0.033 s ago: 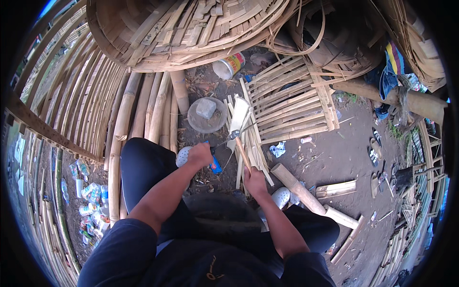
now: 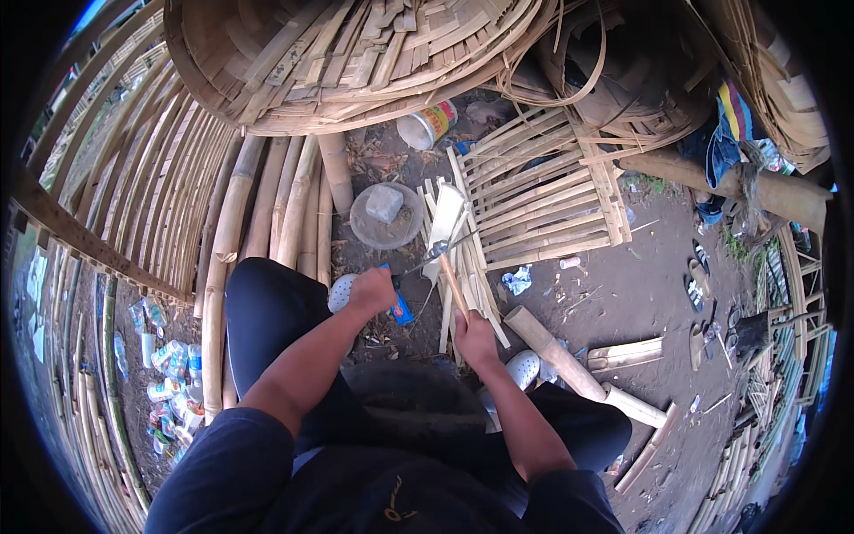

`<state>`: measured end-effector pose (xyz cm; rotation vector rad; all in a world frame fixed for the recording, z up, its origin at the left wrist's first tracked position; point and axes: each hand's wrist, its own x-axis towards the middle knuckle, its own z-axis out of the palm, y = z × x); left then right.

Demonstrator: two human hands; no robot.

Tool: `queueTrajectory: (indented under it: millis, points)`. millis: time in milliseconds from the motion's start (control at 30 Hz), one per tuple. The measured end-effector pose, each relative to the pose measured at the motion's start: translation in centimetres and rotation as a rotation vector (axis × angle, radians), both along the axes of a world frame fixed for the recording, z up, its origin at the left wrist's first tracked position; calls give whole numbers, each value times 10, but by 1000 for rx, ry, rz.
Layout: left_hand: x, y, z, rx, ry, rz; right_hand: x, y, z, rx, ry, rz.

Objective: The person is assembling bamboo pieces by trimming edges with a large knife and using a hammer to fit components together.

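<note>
The left hand (image 2: 372, 291) is closed on the grip of a knife (image 2: 414, 267), whose thin blade points away and to the right, across a pale bamboo piece (image 2: 446, 209). The right hand (image 2: 474, 338) is clamped round the wooden handle of a hammer (image 2: 453, 285); the hammer's head is at the blade, near the bamboo piece's near end, though whether they touch I cannot tell. How deep the blade sits in the bamboo is also unclear.

The bamboo piece is above loose strips (image 2: 480, 289) on the ground (image 2: 623, 294), along the left edge of a slatted panel (image 2: 543, 187). Just off the panel's near edge, close to its near left corner, lies a crumpled wrapper (image 2: 517, 279). Left of the strips, a grey stone (image 2: 384, 203) rests on a round disc (image 2: 363, 230), between its middle and its far edge. A tub (image 2: 425, 125) lies tipped beyond the disc, near a basket's (image 2: 356, 84) rim. A blue packet (image 2: 403, 310) is just beside the left hand. A thick bamboo tube (image 2: 556, 356) lies right of the right hand, near a white shoe (image 2: 523, 367).
</note>
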<state>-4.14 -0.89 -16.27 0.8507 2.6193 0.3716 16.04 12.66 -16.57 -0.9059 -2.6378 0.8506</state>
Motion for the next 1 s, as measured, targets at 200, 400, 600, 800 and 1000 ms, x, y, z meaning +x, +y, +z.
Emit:
queueTrajectory:
  millis: [200,400,600,800,1000]
  points:
    - [-3,-14,0,-14,-26,3,-24,-6,135,47,522,-1]
    - [1,-2,-5,-34,-43,-21,0,-4,9,117,75,-81]
    - [0,-3,4,-34,-57,55,9,-2,-19,-10,-60,-114]
    - [4,1,-4,-34,-8,64,3,-10,2,31,-57,-43]
    - [9,12,3,-46,-73,-2,1,-3,7,2,13,-1]
